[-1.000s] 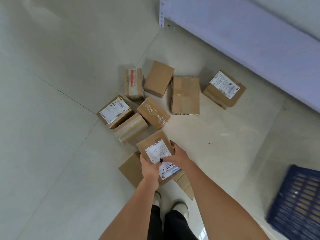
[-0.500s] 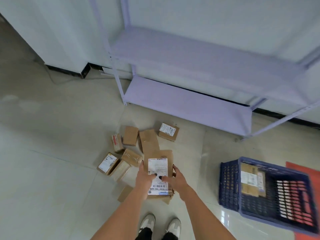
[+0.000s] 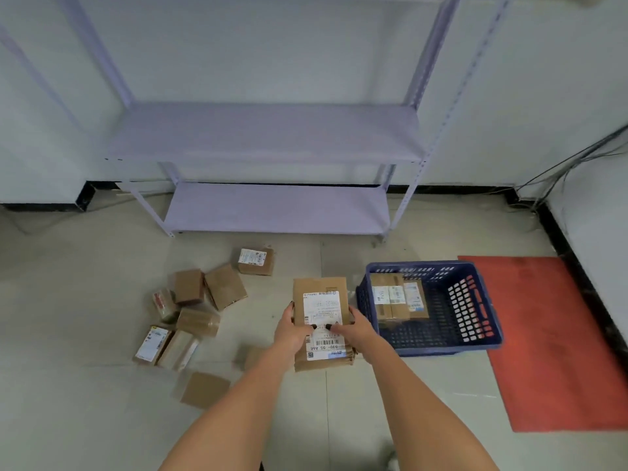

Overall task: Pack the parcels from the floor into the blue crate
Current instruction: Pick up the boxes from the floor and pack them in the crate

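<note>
Carrying step, by the look of it. Brown cardboard parcel with white label (image 3: 321,321) gripped at both sides by left hand (image 3: 294,329) and right hand (image 3: 353,329), raised just left of blue plastic lattice crate (image 3: 475,334). Next, probably: swing right, lower beside labelled cardboard boxes (image 3: 397,299) inside crate.

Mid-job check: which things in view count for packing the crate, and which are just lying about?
Job:
- label-faced brown cardboard parcel gripped by left hand and right hand
- blue plastic lattice crate, labelled cardboard parcels inside
- loose brown cardboard parcels on the floor

Bystanders:
- pale lilac metal shelf rack
- red floor mat
- dark wall cables
</note>
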Motion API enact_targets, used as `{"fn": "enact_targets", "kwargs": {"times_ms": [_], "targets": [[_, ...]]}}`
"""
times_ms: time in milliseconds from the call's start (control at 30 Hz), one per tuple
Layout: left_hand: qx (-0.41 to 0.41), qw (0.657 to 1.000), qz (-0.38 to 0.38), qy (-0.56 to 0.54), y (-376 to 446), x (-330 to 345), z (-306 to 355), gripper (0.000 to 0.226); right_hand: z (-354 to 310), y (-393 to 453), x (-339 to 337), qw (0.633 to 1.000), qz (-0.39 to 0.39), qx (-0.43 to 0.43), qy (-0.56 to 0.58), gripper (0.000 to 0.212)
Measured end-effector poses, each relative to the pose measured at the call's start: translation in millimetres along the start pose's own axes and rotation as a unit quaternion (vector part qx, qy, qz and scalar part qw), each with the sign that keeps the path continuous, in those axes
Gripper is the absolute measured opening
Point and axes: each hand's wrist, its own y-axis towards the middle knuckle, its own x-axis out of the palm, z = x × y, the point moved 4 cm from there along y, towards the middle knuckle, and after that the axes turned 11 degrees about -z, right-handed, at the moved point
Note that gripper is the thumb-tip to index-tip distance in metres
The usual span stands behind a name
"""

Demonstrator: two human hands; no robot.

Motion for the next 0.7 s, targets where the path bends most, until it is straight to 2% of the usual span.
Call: {"fn": "enact_targets", "kwargs": {"times_ms": [200,300,700], "targets": [[0.003,1.0,-0.006,-0.017,-24,137,-3,0.071,39,-64,-119,0.999,0.018,0.011,-0.04,0.074],[-0.004,1.0,-0.012,-0.016,-31,183,1,0.072,47,-79,-163,0.999,0.016,0.009,-0.046,0.07],[-0.026,0.998,-0.059,0.011,34,282,43,0.068,47,-59,-283,0.998,0.035,0.042,-0.007,0.069]]}}
